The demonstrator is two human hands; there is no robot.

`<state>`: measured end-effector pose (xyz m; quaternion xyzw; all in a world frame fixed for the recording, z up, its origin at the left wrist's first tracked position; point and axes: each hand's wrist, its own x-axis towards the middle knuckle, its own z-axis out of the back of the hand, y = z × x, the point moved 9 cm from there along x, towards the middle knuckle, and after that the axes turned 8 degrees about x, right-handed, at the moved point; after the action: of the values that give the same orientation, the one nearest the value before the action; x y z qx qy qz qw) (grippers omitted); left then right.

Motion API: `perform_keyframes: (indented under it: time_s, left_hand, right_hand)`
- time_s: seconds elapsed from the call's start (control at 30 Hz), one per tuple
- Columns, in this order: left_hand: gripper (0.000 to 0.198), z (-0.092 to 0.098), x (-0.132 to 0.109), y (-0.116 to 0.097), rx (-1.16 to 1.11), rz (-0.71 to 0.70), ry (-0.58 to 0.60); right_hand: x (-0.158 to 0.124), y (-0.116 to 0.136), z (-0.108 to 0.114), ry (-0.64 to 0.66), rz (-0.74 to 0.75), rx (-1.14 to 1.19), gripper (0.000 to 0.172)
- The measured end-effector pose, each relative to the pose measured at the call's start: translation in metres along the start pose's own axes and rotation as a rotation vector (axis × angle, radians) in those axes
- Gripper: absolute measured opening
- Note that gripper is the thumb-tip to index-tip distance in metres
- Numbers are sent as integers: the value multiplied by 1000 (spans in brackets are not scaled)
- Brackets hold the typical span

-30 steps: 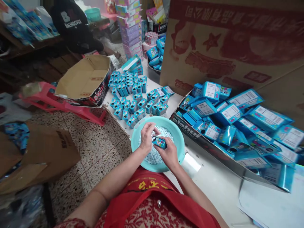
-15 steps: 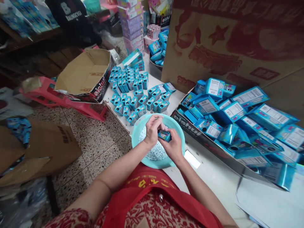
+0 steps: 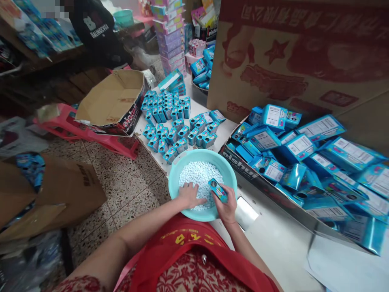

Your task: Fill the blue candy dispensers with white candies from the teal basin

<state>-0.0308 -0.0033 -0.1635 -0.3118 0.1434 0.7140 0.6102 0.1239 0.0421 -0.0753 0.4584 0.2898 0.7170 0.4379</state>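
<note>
A turquoise basin holds many small white pellets that look like candies. My left hand lies palm down in the basin with its fingers spread, the tips dipping among the pellets. Over the basin's right side, my right hand grips a small blue box, tilted, with a dark round hole at its upper end. Just beyond the basin, several similar blue boxes stand in rows on the white table, their holes facing up.
To the right, an open carton is heaped with blue boxes. A phone-like slab lies beside the basin. A large brown carton rises behind. At left, an open carton rests on red stools. A person in dark clothing is farther back.
My hands were together over the basin at the small blue box. The left has dropped down onto the pellets, while the right has moved slightly right and down with the box.
</note>
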Motion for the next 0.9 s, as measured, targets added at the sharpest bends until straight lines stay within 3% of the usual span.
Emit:
perform_keyframes:
  time_s: [0.1, 0.2, 0.37, 0.47, 0.53, 0.67, 0.77, 0.9]
  left_hand:
    - [68, -18, -1, -34, -142, -14, 29]
    - [52, -20, 4, -47, -410, -39, -41]
    - [17, -19, 18, -24, -714, -19, -81]
    - [12, -12, 23, -5, -831, 11, -60]
    - [16, -6, 23, 5, -1037, 28, 10]
    - [27, 23, 14, 6, -1692, 9, 120]
    - [29, 58, 9, 4, -1922, -41, -32]
    - [26, 93, 6, 0, -1981, -77, -315]
  right_hand:
    - [2, -6, -1, -31, -74, -11, 31]
    - [7, -6, 4, -42, -174, 26, 32]
    - [24, 11, 12, -48, -252, 116, 34]
    - [35, 11, 5, 18, -282, 139, 33]
    - [39, 3, 0, 60, -310, 124, 32]
    - [38, -12, -8, 130, -326, 58, 33]
    - [31, -15, -23, 235, -335, 22, 30]
    - [25, -5, -43, 335, -332, 24, 28]
